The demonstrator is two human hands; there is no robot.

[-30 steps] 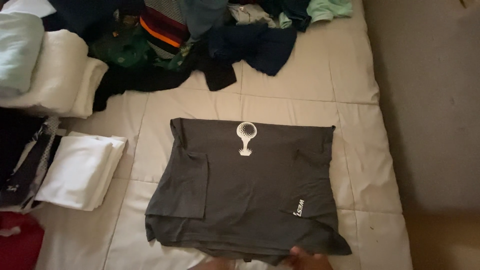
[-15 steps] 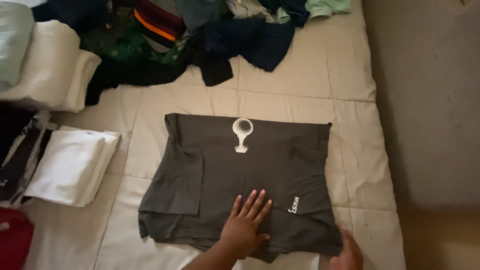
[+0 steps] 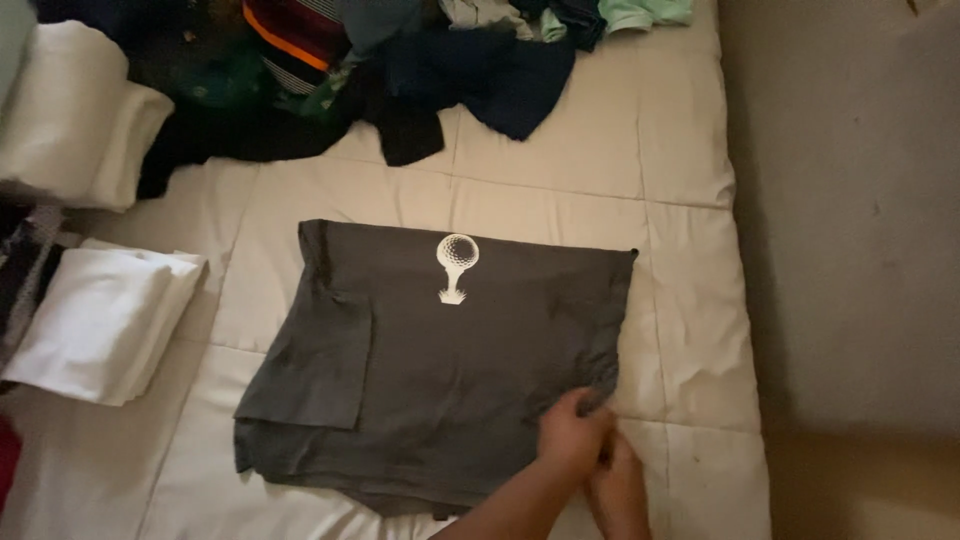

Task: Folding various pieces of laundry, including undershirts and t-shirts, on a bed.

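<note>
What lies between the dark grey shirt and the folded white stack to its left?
In the head view, only bare cream quilt separates the dark grey shirt from the folded white stack; nothing rests there.

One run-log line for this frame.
left hand: gripping dark grey shirt corner | right hand: same corner | surface: beige quilt

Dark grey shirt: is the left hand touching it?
Touching. The head view shows the left hand with its fingers gripping the dark grey shirt at its lower right corner.

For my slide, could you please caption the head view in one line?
Both hands, left hand and right hand, grip the near right corner of a dark grey shirt on a cream quilt.
</note>
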